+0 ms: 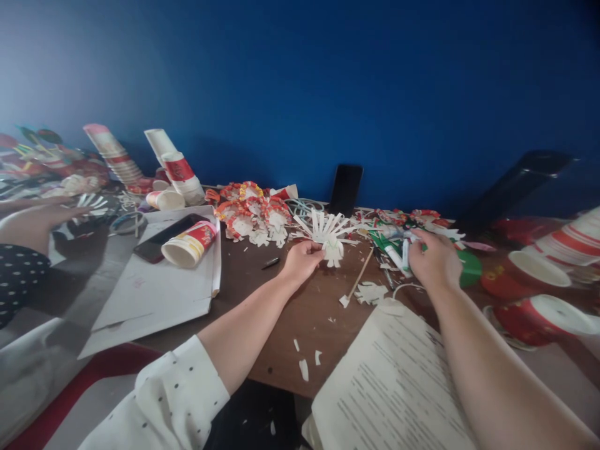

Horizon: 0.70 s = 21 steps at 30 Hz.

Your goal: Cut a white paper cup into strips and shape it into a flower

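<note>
A white paper cutout [334, 251] with long strips fanned out at its top is pinched between the thumb and fingers of my left hand [304, 261]. My right hand [434, 256] is over a cluster of pens at the right, its fingers curled; what they grip, if anything, is hidden. Right beside those fingers are a white marker [405, 253] and another marker with a green end [395, 257]. Below them lie a thin wooden stick [360, 276] with a white tip and a flat white paper cutout [371, 292]. A small black pen [270, 264] rests left of centre.
Red and white paper crafts [253, 215] are heaped along the blue wall. A phone [345, 189] leans there. At left, a paper cup [190, 244] lies on a white board [154, 294]; another person's arm [28, 228] is beyond. A printed sheet [389, 381] overlaps the front edge.
</note>
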Tool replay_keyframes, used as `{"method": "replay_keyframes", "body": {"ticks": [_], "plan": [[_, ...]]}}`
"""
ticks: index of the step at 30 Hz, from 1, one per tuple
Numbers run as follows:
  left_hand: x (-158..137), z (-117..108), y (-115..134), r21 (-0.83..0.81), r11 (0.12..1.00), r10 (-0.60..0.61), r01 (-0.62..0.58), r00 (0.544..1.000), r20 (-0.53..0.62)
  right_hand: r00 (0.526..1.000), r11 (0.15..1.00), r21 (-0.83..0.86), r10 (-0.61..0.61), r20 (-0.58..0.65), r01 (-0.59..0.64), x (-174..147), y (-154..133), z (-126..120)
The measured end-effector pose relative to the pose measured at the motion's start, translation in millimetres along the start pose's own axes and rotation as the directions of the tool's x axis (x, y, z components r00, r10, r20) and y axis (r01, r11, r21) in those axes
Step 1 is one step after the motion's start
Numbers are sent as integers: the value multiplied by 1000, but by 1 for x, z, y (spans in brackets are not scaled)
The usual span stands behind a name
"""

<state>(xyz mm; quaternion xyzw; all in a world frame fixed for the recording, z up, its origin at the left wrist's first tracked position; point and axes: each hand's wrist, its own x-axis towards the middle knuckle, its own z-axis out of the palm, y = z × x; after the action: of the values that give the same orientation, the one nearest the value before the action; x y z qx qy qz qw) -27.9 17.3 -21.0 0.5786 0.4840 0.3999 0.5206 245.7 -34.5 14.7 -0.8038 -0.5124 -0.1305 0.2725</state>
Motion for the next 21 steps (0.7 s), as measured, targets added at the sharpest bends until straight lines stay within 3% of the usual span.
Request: {"method": "replay_keyframes", "body": {"ticks": [5,10,15,21], "plan": [[0,0,0,-13,1000,11,-11,1000,5,989,989,39,-141,42,140,-11,-18,-3],[-1,0,3,-7,1000,11,-11,1000,14,995,996,31,-86,46,85,-13,-23,-10],[-1,0,5,4,1000,11,-11,1000,14,977,999,-42,14,211,-6,-6,-17,-9],[0,-1,3,20,1000,23,-24,999,29,921,989,-75,-87,380,124,-8,-20,-4]]}}
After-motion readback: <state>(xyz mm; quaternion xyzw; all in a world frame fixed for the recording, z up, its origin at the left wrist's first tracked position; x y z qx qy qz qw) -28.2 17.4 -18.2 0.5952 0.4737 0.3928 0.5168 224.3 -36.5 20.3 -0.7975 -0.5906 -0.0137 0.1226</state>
